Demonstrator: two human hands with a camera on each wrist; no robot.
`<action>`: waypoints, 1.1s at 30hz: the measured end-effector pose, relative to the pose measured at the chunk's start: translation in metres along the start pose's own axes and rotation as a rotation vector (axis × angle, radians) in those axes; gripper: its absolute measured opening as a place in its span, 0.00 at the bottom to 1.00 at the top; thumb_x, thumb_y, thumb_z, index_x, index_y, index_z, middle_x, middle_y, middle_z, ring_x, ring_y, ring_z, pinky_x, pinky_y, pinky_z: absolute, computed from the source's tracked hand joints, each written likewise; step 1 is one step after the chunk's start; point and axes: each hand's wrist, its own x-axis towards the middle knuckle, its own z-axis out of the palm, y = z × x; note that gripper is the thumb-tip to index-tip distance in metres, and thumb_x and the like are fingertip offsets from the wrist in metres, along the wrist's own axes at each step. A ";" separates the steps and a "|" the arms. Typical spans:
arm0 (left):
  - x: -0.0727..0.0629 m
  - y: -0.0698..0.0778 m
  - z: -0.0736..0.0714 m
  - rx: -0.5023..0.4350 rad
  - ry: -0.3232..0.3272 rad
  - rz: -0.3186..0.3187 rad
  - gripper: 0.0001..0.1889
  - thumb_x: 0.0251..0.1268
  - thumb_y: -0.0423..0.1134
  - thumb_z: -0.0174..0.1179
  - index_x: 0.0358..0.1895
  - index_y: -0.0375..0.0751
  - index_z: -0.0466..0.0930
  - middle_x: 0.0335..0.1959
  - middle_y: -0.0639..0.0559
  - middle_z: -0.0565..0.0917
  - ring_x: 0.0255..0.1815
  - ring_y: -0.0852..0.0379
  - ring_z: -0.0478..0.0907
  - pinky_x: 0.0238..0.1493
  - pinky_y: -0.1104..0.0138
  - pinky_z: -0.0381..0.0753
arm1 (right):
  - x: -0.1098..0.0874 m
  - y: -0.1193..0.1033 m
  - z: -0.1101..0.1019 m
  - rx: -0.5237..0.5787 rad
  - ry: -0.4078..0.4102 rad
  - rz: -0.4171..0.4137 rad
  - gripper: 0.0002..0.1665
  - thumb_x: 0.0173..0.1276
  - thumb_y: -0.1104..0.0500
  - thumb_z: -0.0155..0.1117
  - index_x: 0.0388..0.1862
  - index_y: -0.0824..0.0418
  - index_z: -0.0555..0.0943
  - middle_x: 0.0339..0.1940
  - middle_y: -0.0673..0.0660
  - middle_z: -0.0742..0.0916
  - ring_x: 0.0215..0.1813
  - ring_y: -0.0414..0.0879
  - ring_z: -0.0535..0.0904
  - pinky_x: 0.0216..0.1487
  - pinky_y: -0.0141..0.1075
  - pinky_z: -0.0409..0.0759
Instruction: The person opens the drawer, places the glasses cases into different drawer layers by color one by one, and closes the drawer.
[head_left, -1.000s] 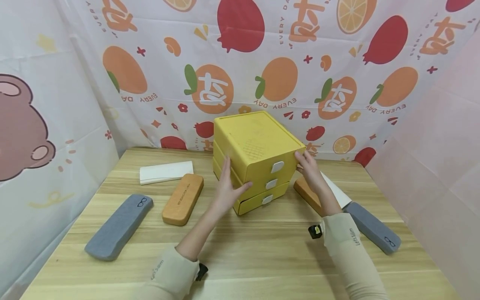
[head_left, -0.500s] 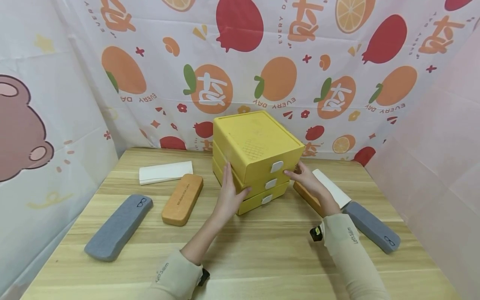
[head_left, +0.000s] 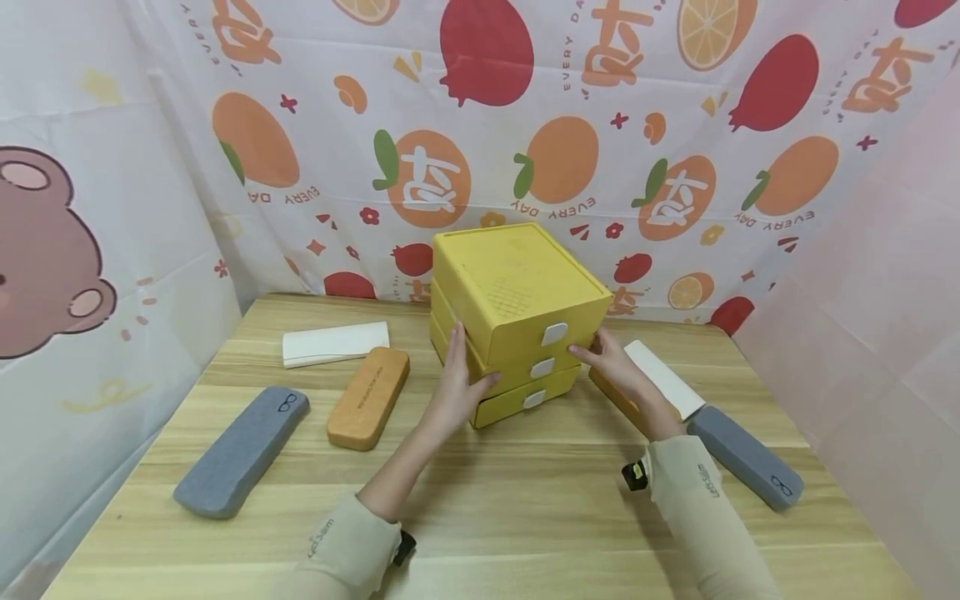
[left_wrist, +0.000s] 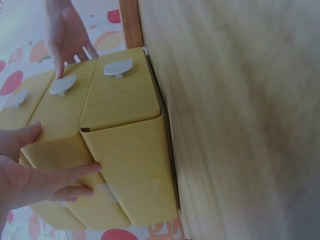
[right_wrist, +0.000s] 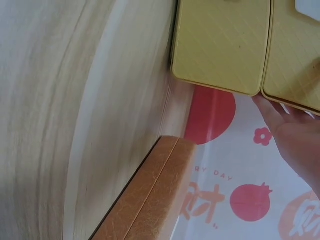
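A yellow three-tier drawer unit (head_left: 517, 271) with white pull tabs stands on the wooden table, turned at an angle. My left hand (head_left: 453, 392) grips its near left corner at the middle tier. In the left wrist view, the left thumb lies at the front edge and the fingers (left_wrist: 75, 172) spread along the side. My right hand (head_left: 621, 367) holds the right front edge, also at the middle tier, thumb on the front; its other fingers are mostly behind the side. From the right wrist, that hand (right_wrist: 297, 142) shows right against the seam between two tiers.
At left lie a blue-grey glasses case (head_left: 240, 450), an orange case (head_left: 369, 400) and a white case (head_left: 335, 343). To the right are another orange case (head_left: 617, 400), partly behind the right hand, a white case (head_left: 663, 379) and a blue-grey one (head_left: 746, 458). A fruit-print curtain (head_left: 495, 175) hangs behind.
My right hand has moved down from the top tier's right edge to the middle tier, its thumb now on the front. My left hand has slid slightly lower on its corner.
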 end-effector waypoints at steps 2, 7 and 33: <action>0.001 -0.001 -0.002 -0.003 -0.011 0.013 0.49 0.62 0.37 0.60 0.71 0.35 0.28 0.71 0.36 0.33 0.70 0.43 0.34 0.65 0.50 0.44 | 0.000 0.004 0.001 -0.028 0.011 -0.001 0.33 0.68 0.57 0.57 0.67 0.64 0.57 0.63 0.63 0.68 0.64 0.55 0.62 0.63 0.50 0.57; 0.002 -0.003 -0.006 -0.030 -0.039 0.023 0.49 0.61 0.36 0.60 0.71 0.36 0.27 0.71 0.36 0.32 0.70 0.44 0.32 0.65 0.51 0.42 | -0.003 0.005 0.005 -0.018 0.016 -0.016 0.35 0.67 0.55 0.58 0.67 0.62 0.55 0.64 0.62 0.67 0.65 0.55 0.60 0.63 0.52 0.55; 0.015 -0.013 -0.041 -0.115 -0.161 -0.036 0.47 0.61 0.36 0.59 0.73 0.39 0.32 0.72 0.39 0.41 0.69 0.40 0.43 0.64 0.51 0.49 | -0.016 -0.014 0.045 -0.056 0.200 -0.039 0.31 0.67 0.66 0.56 0.64 0.69 0.56 0.57 0.68 0.70 0.58 0.60 0.66 0.59 0.49 0.64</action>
